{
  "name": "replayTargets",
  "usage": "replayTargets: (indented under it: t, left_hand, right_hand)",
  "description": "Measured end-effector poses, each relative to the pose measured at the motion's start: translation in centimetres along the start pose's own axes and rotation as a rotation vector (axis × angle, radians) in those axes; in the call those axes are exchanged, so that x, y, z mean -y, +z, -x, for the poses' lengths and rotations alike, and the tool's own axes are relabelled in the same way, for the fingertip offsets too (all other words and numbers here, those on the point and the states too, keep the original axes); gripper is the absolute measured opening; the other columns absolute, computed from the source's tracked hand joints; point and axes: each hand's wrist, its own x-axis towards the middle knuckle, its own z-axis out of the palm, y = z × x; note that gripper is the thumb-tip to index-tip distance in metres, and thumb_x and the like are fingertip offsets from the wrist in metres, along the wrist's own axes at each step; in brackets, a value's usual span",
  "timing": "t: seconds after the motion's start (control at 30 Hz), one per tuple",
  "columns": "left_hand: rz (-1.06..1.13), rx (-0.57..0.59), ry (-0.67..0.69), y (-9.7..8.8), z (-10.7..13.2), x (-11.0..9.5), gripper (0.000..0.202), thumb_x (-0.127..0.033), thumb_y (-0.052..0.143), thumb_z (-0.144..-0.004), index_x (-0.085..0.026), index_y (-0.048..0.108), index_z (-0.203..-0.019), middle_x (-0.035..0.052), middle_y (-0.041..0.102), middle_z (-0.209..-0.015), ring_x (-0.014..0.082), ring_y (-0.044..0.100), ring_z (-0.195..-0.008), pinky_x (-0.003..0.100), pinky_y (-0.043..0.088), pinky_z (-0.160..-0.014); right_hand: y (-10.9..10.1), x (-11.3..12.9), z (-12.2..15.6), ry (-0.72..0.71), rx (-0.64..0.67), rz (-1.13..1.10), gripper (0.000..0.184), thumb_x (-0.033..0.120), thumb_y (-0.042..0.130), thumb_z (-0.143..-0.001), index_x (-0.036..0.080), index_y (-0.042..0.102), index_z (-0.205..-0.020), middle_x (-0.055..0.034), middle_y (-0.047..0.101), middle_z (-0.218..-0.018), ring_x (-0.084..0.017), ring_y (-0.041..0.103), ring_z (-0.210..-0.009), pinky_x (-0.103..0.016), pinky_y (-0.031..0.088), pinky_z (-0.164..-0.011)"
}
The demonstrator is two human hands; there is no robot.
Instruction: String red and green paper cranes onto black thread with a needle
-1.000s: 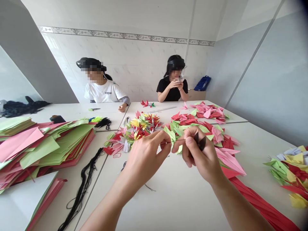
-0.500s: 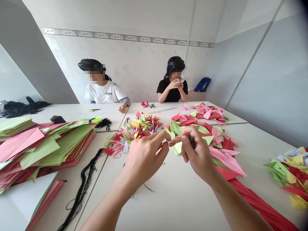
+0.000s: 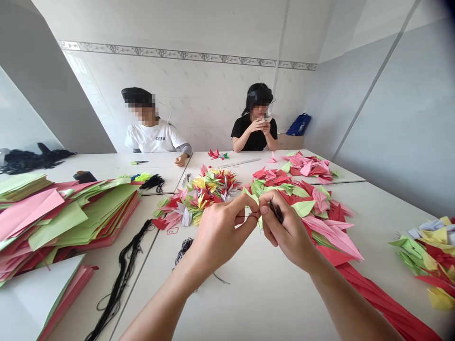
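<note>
My left hand (image 3: 223,232) is in the middle of the view, thumb and forefinger pinched on a thin dark thread (image 3: 252,216) that loops at its fingertips. Close against it on the right, my right hand (image 3: 289,232) is closed around a small dark tool (image 3: 276,211). That tool's kind is hard to make out, and so is whether these fingers also pinch the thread. Behind the hands lies a pile of folded paper cranes (image 3: 213,187) in red, yellow, green and white. Partly hidden by my left forearm is a black-and-white bundle of cord (image 3: 184,250).
Stacks of coloured paper (image 3: 92,220) fill the left side, beside a long hank of black thread (image 3: 124,270). Pink and red folded paper pieces (image 3: 334,232) spread along the right, with another mixed pile (image 3: 432,260) at the far right. Two people sit across the table (image 3: 270,303).
My hands have come together, their fingertips now nearly touching, and the stretch of thread between them has shortened. More of the cord bundle shows beside my left forearm. One person's head has turned slightly.
</note>
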Motion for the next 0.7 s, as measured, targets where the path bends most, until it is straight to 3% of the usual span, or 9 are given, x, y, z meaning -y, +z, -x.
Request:
replayTargets:
  t: [0.2, 0.4, 0.57, 0.7]
  left_hand:
    - [0.135, 0.084, -0.078, -0.86, -0.25, 0.04, 0.012, -0.015, 0.054, -0.082, -0.022, 0.064, -0.083, -0.0106, 0.022, -0.054, 0.0088, 0.022, -0.051, 0.02, 0.027, -0.053]
    - [0.242, 0.124, -0.105, -0.85, -0.32, 0.08, 0.007, -0.018, 0.057, -0.086, -0.021, 0.063, -0.085, -0.0092, 0.045, -0.057, 0.0079, 0.037, -0.052, 0.02, 0.033, -0.054]
    - [0.086, 0.068, -0.046, -0.51, -0.25, -0.03, 0.006, -0.017, 0.057, -0.087, -0.022, 0.061, -0.088, -0.0105, 0.04, -0.056, 0.0072, 0.034, -0.051, 0.02, 0.028, -0.052]
    - [-0.006, 0.056, -0.012, -0.54, -0.19, -0.15, 0.019, -0.018, 0.059, -0.086, -0.025, 0.059, -0.104, -0.0118, 0.043, -0.059, 0.0074, 0.036, -0.05, 0.019, 0.028, -0.051]
  right_hand:
    - [-0.36, -0.13, -0.33, -0.012, 0.019, -0.097, 0.027, 0.045, 0.044, -0.107, 0.023, 0.043, -0.091, 0.0054, 0.051, -0.069, -0.007, 0.031, -0.048, -0.021, 0.024, -0.043]
    - [-0.56, -0.18, -0.23, 0.002, 0.014, -0.04, 0.029, 0.048, 0.045, -0.106, 0.023, 0.045, -0.091, 0.0101, 0.033, -0.055, -0.008, 0.027, -0.046, -0.022, 0.024, -0.045]
    - [-0.51, -0.19, -0.19, 0.018, 0.034, -0.031, 0.029, 0.047, 0.044, -0.107, 0.024, 0.044, -0.09, 0.0104, 0.033, -0.054, -0.008, 0.028, -0.044, -0.023, 0.024, -0.045]
    - [-0.5, -0.23, -0.25, 0.044, 0.027, -0.043, 0.027, 0.047, 0.045, -0.107, 0.024, 0.044, -0.092, 0.011, 0.033, -0.053, -0.008, 0.027, -0.044, -0.022, 0.023, -0.044]
